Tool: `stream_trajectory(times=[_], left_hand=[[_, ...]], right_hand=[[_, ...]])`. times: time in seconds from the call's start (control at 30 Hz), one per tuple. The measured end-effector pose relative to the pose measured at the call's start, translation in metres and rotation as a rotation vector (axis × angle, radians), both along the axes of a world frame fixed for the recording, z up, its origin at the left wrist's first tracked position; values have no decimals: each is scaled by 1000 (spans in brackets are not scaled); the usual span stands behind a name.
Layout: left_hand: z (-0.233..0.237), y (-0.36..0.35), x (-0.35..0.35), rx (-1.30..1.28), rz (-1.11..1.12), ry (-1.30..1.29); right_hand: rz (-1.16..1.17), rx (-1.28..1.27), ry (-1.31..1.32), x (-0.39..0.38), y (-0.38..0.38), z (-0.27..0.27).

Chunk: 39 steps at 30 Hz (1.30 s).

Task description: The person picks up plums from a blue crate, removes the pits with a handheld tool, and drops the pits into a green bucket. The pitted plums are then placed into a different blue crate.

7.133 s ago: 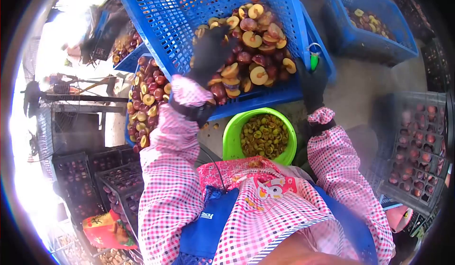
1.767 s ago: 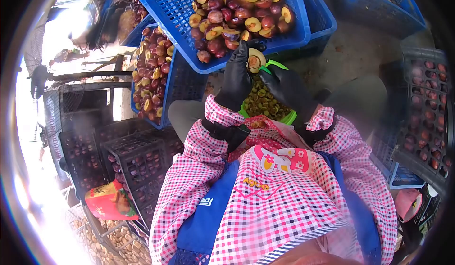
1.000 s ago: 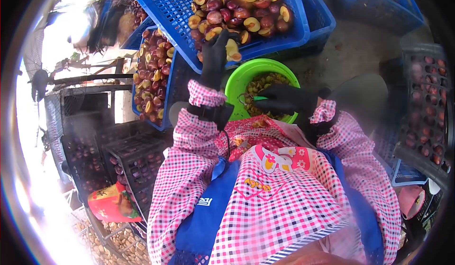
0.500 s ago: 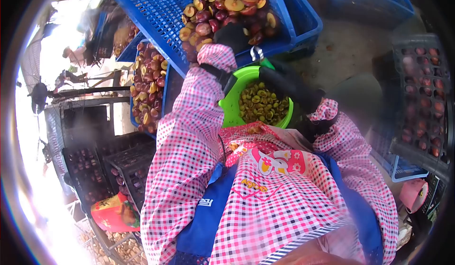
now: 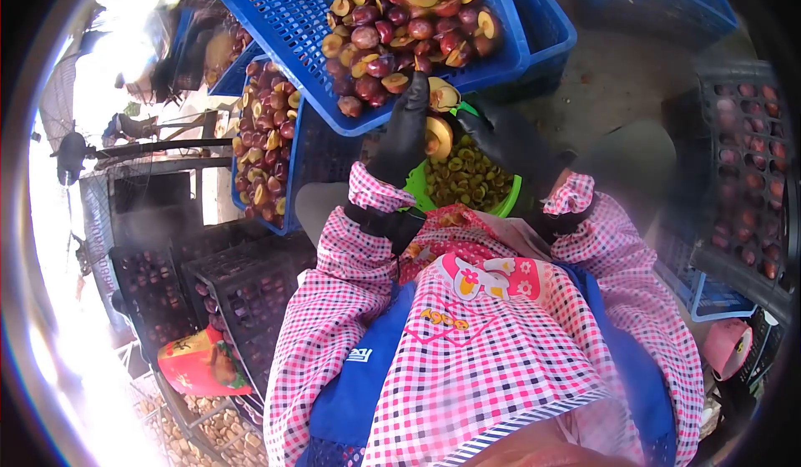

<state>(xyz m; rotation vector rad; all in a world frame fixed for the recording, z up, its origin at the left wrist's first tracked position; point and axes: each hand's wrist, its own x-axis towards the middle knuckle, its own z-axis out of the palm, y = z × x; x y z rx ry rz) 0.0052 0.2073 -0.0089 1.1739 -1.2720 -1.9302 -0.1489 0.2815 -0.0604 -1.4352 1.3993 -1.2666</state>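
My left hand (image 5: 406, 129), in a black glove, grips two cut plum halves with the yellow flesh facing right. The upper plum half (image 5: 444, 95) is near the thumb tip, and the lower plum half (image 5: 438, 139) lies against the fingers. My right hand (image 5: 505, 141), also gloved in black, is closed on a green-handled tool (image 5: 467, 110). Its working end meets the upper half, though the tip is hard to make out. Both hands are above a green bowl (image 5: 513, 196) in my lap, partly filled with small yellow-green pieces, possibly pits.
A blue perforated basket (image 5: 275, 25) with many plum halves stands just ahead. To its left is another blue crate (image 5: 294, 175) of halves. A dark tray (image 5: 709, 258) of plums sits at right, and black crates (image 5: 219, 271) stand at left.
My left hand has come back from the plum basket and turned toward the bowl, now with plum halves in it. The right hand's tool has moved slightly, meeting the upper half.
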Motion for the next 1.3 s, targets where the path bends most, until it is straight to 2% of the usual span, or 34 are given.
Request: stream_trajectory(times=[0.07,0.13,0.2,0.3,0.43,0.53,0.6,0.7,0.73,0.8,0.83,0.87,0.9,0.93,1.0,1.03,1.1,1.13,1.17,1.2,1.27,1.3], left_hand=[[-9,3,1,-298,26,-75],[-25,-1,4,-256,34,-12],[-35,1,10,-208,45,48],[-4,17,5,-322,28,-49],[0,17,6,-342,21,-174],[-3,15,11,-409,-33,-276],[-5,14,13,-445,-70,-327],[-10,12,15,-594,-52,-285],[-7,9,20,-561,-122,-376],[-3,6,23,-525,-191,-466],[7,5,19,-373,-174,-486],[13,4,18,-222,-158,-505],[15,5,17,-221,-157,-507],[16,8,16,-228,-153,-434],[10,7,19,-237,-154,-360],[5,3,20,-227,-185,-312],[-4,5,25,-213,-198,-262],[0,8,21,-369,-175,-195],[3,9,16,-527,-159,-126],[0,13,10,-524,-159,-128],[-5,16,1,-637,51,-151],[-4,15,4,-636,51,-152]], right_hand=[[8,-1,1,4,0,-7],[8,0,2,4,-1,-8],[102,168,-70,5,2,-1],[147,219,-66,3,2,7],[223,258,-16,5,1,-2],[183,119,-83,7,4,-2],[403,632,-396,-1,3,24],[482,657,-494,-4,2,18],[481,658,-495,-2,2,20],[413,511,-165,1,1,26],[414,511,-164,5,1,17],[321,292,-139,13,3,3],[225,76,-114,17,6,-9],[225,76,-115,13,6,0],[543,713,-542,0,6,28],[540,713,-543,-1,6,29],[618,557,-628,0,8,31],[625,554,-626,2,8,27],[798,680,-1032,2,9,18],[960,805,-1450,2,11,11],[995,748,-1447,-1,9,10],[1029,694,-1453,0,10,9]])
